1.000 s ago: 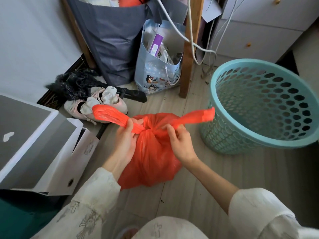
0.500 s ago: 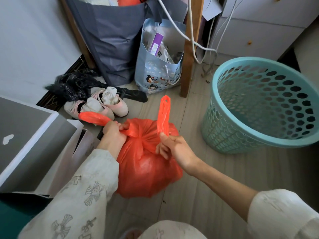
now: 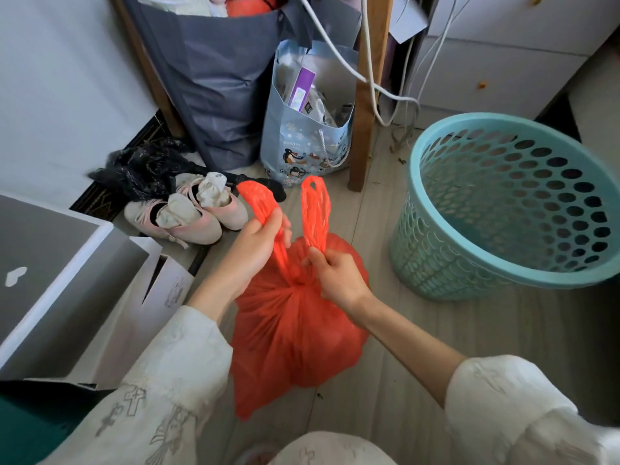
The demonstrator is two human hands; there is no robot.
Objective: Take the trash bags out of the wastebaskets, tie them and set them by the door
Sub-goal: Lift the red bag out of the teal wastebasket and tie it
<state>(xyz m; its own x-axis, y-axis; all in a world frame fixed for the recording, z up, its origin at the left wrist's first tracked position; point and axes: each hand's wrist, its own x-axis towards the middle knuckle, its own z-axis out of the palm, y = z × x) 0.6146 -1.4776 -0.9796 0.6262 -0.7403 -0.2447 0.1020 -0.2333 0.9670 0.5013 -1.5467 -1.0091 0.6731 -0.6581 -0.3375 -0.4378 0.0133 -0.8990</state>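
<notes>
Pinching one thin handle loop in each hand [image 3: 258,243] [image 3: 332,273], you hold the soft, light trash bag [image 3: 295,333] above its knot.

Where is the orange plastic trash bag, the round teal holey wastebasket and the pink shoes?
Orange plastic trash bag [image 3: 295,333]: head view, on its bulging belly.
Round teal holey wastebasket [image 3: 436,260]: head view, on its outer wall.
Pink shoes [image 3: 198,229]: head view, on the nearer shoe's toe.
</notes>
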